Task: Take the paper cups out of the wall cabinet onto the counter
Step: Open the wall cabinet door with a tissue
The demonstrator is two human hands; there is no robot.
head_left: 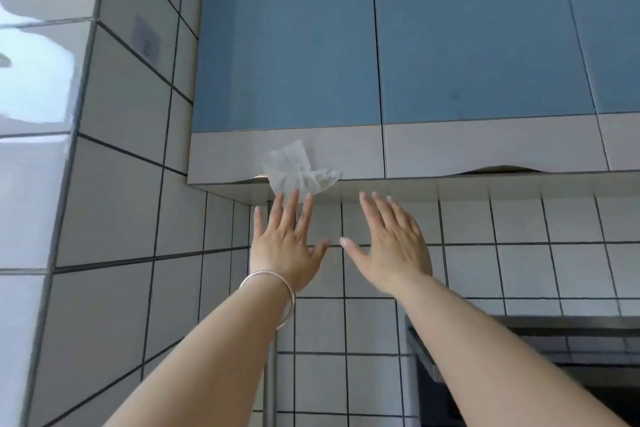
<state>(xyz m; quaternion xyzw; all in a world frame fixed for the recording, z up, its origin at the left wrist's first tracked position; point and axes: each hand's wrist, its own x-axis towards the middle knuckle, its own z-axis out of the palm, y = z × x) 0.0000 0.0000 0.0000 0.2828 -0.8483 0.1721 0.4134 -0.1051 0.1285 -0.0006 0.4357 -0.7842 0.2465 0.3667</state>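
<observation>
The wall cabinet (287, 45) hangs above me with blue doors and a grey lower band, all doors closed. No paper cups show. A crumpled white tissue (294, 168) sticks out at the bottom edge of the leftmost door. My left hand (285, 244), a silver bangle on its wrist, is raised just under that edge with fingers spread, fingertips close to the tissue. My right hand (389, 244) is raised beside it, flat and spread, holding nothing, below the cabinet's underside.
White tiled wall (519, 270) runs behind and to the left. A curved finger recess (498, 169) marks the second door's bottom edge. A metal rack or hood (519, 326) juts out at the lower right. A thin vertical pipe (270, 374) stands below my left arm.
</observation>
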